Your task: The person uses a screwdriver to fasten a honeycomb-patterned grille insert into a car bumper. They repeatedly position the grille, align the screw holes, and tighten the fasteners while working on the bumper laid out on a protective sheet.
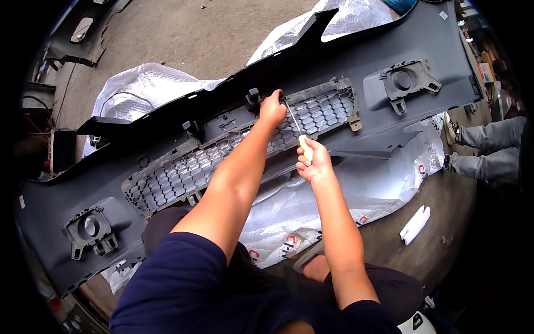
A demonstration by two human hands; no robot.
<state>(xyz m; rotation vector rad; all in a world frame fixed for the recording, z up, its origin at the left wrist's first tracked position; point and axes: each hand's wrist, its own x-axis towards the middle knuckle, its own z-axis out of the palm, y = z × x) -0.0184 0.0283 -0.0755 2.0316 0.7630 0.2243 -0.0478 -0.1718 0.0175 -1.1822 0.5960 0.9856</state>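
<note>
My right hand [315, 160] is closed round the pale yellow handle of a screwdriver [303, 146]. Its thin metal shaft slants up and left, its tip close to my left hand [272, 108]. That hand rests at the upper edge of the honeycomb grille [325, 114], fingers curled down; what they grip, if anything, is hidden. The grille lies within a long dark grey car bumper [222, 119], which shows its inner side. A small black block-like part [253, 100] sticks up just left of my left hand, and a similar black part [193, 130] stands farther left.
Fog lamp brackets sit at the bumper's right [401, 83] and left [90, 227] ends. Silvery sheeting [339, 189] spreads beneath it. A white foam piece [415, 225] lies on the floor at the right, below another person's legs [489, 150]. Another dark panel [78, 33] is at far left.
</note>
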